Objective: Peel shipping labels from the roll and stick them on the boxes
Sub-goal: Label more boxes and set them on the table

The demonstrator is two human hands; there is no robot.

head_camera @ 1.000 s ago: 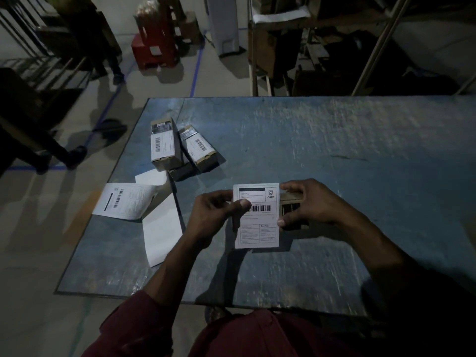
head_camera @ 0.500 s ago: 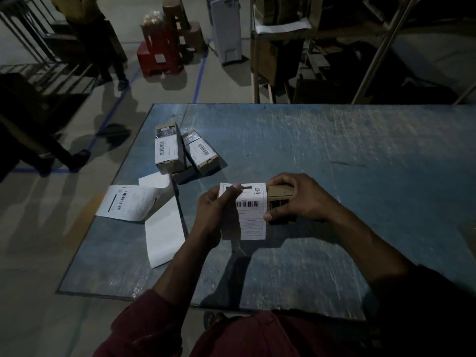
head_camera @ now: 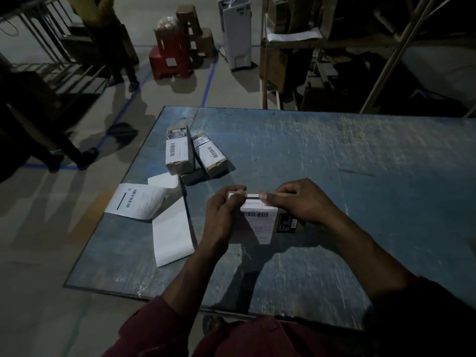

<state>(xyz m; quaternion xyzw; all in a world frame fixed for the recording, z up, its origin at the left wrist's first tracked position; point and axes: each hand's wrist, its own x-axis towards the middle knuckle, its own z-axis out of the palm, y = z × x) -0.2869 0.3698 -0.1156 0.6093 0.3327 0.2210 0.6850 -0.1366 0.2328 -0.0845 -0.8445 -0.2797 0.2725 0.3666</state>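
the shipping label (head_camera: 260, 222) is draped over a small brown box (head_camera: 286, 220) held just above the blue table (head_camera: 360, 176), toward its near left part, and the box serves as the landmark here. the label's top edge is folded over the box's upper face; the rest hangs down the near face, past the box's lower edge, so its long axis runs toward the person while the box's long axis runs left to right. the coming move, as i judge it, turns on that overhang: the free tail lies nearer the person than the box, and must be wrapped under or smoothed flat

the left hand (head_camera: 221, 215) is at the box's left end, fingers curled, pinching the label's top left corner against the box. the right hand (head_camera: 301, 202) grips the box from its right end, with a fingertip pressing the label's top edge. both touch it; the left is nearer the loose tail

hidden: the box's far face and underside, and most of its left end behind the left hand. the print is too small to read

beyond the box's left, the label roll strip (head_camera: 154, 210) lies unrolled at the table's left edge, one printed label showing. beyond the box's far left, two labelled boxes (head_camera: 195, 155) lie touching, with a third, darker piece tucked between them that i cannot identify
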